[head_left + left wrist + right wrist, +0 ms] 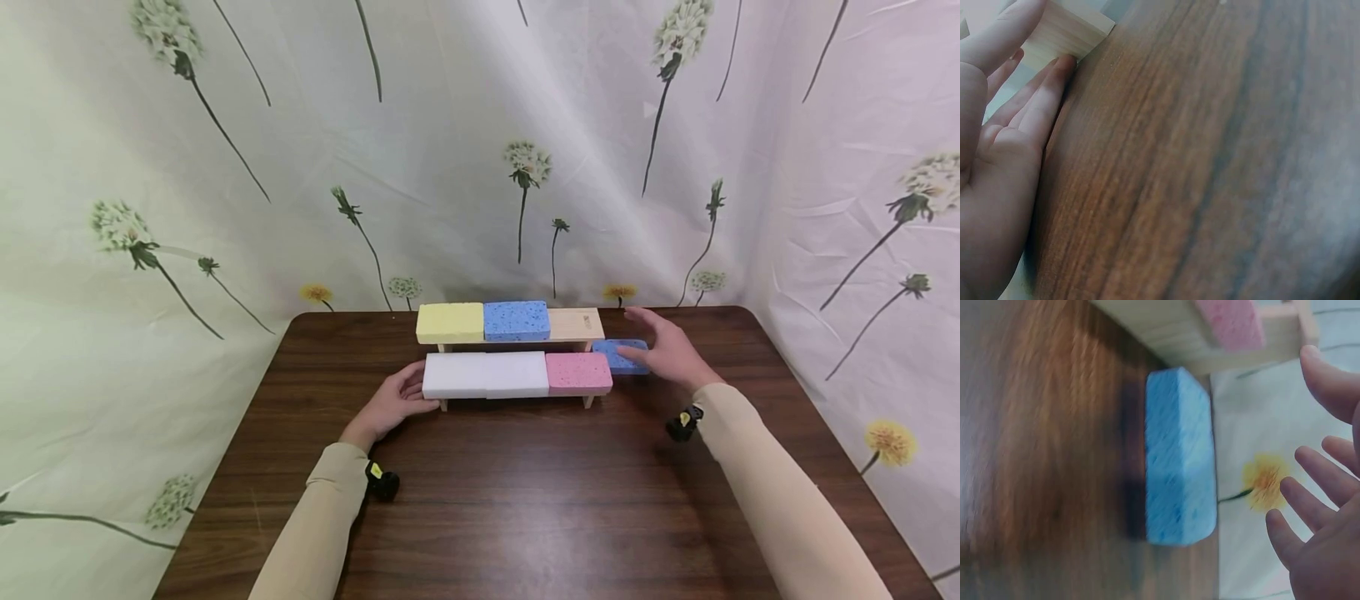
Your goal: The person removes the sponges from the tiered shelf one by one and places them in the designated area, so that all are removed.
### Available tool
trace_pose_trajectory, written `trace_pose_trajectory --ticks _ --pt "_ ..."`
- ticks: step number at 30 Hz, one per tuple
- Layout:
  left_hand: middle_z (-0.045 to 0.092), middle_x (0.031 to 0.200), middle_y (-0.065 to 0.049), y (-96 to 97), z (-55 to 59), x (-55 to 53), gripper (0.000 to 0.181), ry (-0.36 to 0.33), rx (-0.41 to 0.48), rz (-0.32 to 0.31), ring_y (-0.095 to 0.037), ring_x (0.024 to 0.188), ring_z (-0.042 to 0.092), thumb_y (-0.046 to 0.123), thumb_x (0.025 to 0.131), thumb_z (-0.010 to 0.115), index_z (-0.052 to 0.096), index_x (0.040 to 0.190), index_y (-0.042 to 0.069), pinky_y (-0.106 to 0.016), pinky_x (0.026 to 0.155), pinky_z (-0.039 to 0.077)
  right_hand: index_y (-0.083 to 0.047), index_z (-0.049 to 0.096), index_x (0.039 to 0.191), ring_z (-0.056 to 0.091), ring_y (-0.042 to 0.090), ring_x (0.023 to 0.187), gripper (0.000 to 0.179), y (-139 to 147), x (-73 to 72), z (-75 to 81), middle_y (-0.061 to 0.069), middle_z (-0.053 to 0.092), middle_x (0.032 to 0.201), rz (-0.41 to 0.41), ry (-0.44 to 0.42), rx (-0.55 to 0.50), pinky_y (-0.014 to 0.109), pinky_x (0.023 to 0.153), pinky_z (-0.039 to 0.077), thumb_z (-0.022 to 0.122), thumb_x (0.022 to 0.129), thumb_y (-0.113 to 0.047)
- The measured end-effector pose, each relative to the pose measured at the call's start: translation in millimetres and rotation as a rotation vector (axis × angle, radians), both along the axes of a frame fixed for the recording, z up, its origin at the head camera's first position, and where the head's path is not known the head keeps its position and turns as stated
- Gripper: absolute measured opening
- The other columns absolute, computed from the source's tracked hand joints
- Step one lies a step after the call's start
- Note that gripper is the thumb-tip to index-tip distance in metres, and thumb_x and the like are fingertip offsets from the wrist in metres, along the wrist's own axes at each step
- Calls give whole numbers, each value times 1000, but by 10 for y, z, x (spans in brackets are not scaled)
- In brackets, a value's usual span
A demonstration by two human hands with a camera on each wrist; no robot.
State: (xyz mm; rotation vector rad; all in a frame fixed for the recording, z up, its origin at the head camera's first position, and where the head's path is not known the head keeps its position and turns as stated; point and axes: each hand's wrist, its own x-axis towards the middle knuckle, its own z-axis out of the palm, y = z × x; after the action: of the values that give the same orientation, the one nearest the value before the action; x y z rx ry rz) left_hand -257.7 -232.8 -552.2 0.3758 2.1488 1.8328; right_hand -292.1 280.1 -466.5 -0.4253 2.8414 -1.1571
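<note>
Head view: a loose blue sponge (610,351) lies right of centre in the frame, on the brown wood-grain surface (510,508), just past the right end of the front wooden stand (588,402). Over it, the right hand (671,352) reaches in from the lower right, thumb and fingers spread wide around nothing; the right wrist view shows the fingers splayed, well apart from the sponge. At frame centre, the left hand (389,407) comes up from the lower left to the stand's left end, its grip loosely parted, fingers extended and thumb forward; the left wrist view puts its fingertips against or just beside the wood, which I cannot tell. Along the front stand sit two white foam blocks (454,375) and a pink sponge (578,372). Above them in the frame, the rear wooden stand (577,324) bears a yellow sponge (450,322) and a second blue sponge (516,320). A flower-printed curtain (442,167) fills the upper frame.
</note>
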Motion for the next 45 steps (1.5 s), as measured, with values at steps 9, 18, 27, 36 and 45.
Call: trace_pose_trajectory --ticks 9,18,27,36,45 --pt "43 159 -28 2 16 10 88 6 8 3 -42 145 46 1 90 82 31 163 0 -25 106 51 -8 42 159 43 44 146 80 -262 8 177 16 48 160 70 73 -17 63 119 36 82 95 -31" --pt "43 159 -27 2 -10 4 89 13 1 -1 -42 144 47 5 90 83 32 162 0 -26 107 50 -12 46 158 46 41 144 79 -418 -19 226 14 49 159 68 83 -18 62 118 39 86 91 -32" --pt "44 158 -27 4 -13 10 88 11 5 0 -42 144 47 3 90 83 32 162 0 -26 106 51 -13 47 157 48 38 143 79 -576 -38 288 13 51 158 100 89 -28 59 117 41 85 91 -34" --pt "43 159 -27 -4 7 13 88 15 -8 3 -41 145 47 5 91 83 32 163 0 -29 109 50 -10 46 158 47 37 144 80 -726 -44 347 14 52 157 129 114 -23 59 118 40 86 91 -29" --pt "43 159 -26 -6 12 10 89 7 -21 5 -41 145 47 5 90 83 32 163 1 -30 109 50 -3 46 156 47 38 144 80 -884 -77 364 18 52 156 191 145 -51 56 118 42 87 90 -24"
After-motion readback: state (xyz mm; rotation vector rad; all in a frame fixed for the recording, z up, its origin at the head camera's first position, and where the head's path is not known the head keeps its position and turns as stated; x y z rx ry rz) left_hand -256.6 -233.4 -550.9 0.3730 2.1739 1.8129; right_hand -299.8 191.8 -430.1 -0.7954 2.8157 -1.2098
